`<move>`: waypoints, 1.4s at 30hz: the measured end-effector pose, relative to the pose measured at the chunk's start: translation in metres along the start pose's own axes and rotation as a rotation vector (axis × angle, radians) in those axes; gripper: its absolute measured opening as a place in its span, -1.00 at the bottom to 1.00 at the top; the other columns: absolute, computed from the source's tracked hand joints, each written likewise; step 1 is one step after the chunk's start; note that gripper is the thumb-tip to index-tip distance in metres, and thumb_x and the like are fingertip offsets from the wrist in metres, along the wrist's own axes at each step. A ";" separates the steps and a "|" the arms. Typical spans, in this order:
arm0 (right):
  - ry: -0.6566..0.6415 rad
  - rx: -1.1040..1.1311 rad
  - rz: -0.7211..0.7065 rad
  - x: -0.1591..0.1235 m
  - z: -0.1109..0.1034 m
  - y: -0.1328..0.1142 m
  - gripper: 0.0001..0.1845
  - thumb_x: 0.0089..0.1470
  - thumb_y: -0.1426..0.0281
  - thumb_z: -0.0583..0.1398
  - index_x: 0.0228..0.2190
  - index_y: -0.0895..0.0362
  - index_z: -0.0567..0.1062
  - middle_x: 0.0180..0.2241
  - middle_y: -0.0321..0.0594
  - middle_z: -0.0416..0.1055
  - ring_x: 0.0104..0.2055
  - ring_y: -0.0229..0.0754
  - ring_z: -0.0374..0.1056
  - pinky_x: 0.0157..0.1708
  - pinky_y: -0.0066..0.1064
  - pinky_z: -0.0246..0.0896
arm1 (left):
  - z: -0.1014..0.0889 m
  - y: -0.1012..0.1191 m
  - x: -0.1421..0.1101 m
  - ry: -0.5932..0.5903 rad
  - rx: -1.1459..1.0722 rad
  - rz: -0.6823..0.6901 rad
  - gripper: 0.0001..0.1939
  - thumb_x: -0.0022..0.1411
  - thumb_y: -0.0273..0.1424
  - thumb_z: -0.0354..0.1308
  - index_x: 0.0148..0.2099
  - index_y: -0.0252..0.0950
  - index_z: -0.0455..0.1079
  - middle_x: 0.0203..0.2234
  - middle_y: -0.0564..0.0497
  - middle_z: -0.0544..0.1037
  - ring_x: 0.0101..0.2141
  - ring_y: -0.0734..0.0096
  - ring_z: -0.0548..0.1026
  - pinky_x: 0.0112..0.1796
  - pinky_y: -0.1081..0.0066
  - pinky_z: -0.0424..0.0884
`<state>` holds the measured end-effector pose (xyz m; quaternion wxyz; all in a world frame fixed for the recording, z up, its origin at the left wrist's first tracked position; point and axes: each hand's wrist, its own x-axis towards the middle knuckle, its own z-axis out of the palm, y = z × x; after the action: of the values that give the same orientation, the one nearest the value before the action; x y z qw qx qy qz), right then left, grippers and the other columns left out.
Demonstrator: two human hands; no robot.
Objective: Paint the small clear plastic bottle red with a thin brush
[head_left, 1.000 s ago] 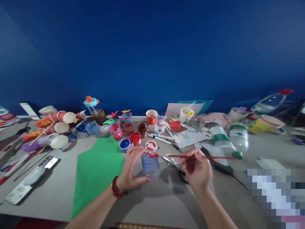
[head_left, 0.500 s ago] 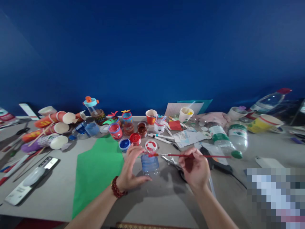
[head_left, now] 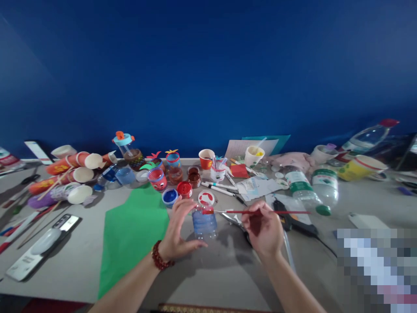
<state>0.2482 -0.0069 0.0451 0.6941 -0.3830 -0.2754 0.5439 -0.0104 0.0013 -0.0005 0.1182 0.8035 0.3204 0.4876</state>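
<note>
A clear, bluish plastic bottle piece (head_left: 204, 225) stands in front of me, with red paint along its upper edge. My left hand (head_left: 179, 232) curves around its left side, fingertips at the upper edge and thumb by the base. In my right hand (head_left: 263, 228), thumb and fingers pinch a red-handled paintbrush (head_left: 233, 211) held level. Its red-loaded tip rests against the upper part of the bottle piece. Just behind are an open jar of red paint (head_left: 184, 189), a jar of blue paint (head_left: 170, 197) and a red-smeared white lid (head_left: 206, 198).
Green paper (head_left: 135, 234) lies left of my left hand, and a phone (head_left: 44, 248) farther left. Scissors (head_left: 236, 221) and a black glue gun (head_left: 295, 221) lie near my right hand. Decorated cups, markers, paper scraps (head_left: 260, 188) and green-labelled bottles (head_left: 298, 184) line the back.
The paintbrush and my right hand have shifted slightly left, and the tip has slid along the bottle piece's upper edge. My left hand stays in nearly the same place.
</note>
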 end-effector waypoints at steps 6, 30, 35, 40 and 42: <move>0.041 0.012 -0.041 0.003 0.000 0.000 -0.80 -0.12 0.23 0.26 -0.60 0.09 0.50 -0.73 -0.24 0.46 -0.76 -0.24 0.27 -0.79 -0.54 0.08 | -0.002 0.000 0.000 0.001 -0.010 -0.006 -0.07 0.15 0.14 0.33 0.39 -0.20 0.15 0.11 -0.27 0.48 0.16 -0.15 0.43 0.15 -0.15 0.38; 0.129 0.019 -0.012 0.008 -0.002 -0.003 -0.79 -0.20 0.22 0.26 -0.62 0.10 0.48 -0.76 -0.23 0.41 -0.75 -0.28 0.23 -0.76 -0.56 0.06 | -0.002 0.004 0.004 0.014 0.005 0.004 -0.08 0.16 0.15 0.32 0.39 -0.21 0.16 0.07 -0.26 0.53 0.13 -0.13 0.46 0.14 -0.12 0.37; 0.151 0.011 -0.076 0.004 0.001 -0.009 -0.81 -0.21 0.24 0.24 -0.65 0.10 0.48 -0.78 -0.24 0.39 -0.77 -0.27 0.24 -0.78 -0.56 0.08 | -0.002 0.003 0.003 -0.024 0.079 0.010 -0.12 0.24 0.12 0.26 0.39 -0.25 0.13 0.08 -0.27 0.53 0.13 -0.11 0.44 0.21 -0.19 0.26; 0.116 -0.059 -0.118 -0.011 0.004 -0.011 -0.81 -0.17 0.26 0.26 -0.65 0.11 0.52 -0.74 -0.20 0.46 -0.76 -0.22 0.33 -0.79 -0.55 0.14 | 0.002 0.004 0.003 -0.080 0.191 0.010 -0.18 0.24 0.06 0.29 0.36 -0.26 0.18 0.10 -0.26 0.52 0.17 -0.09 0.43 0.28 -0.21 0.14; 0.075 -0.083 -0.140 -0.016 0.002 -0.010 -0.81 -0.14 0.28 0.26 -0.63 0.12 0.55 -0.72 -0.16 0.49 -0.75 -0.21 0.36 -0.78 -0.55 0.16 | 0.003 0.006 0.004 -0.082 0.234 0.021 -0.20 0.24 0.02 0.30 0.35 -0.27 0.18 0.08 -0.25 0.54 0.16 -0.08 0.44 0.29 -0.20 0.13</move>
<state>0.2475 -0.0231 0.0551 0.7238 -0.4115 -0.2977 0.4671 -0.0040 -0.0005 0.0037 0.0316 0.8343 0.3616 0.4149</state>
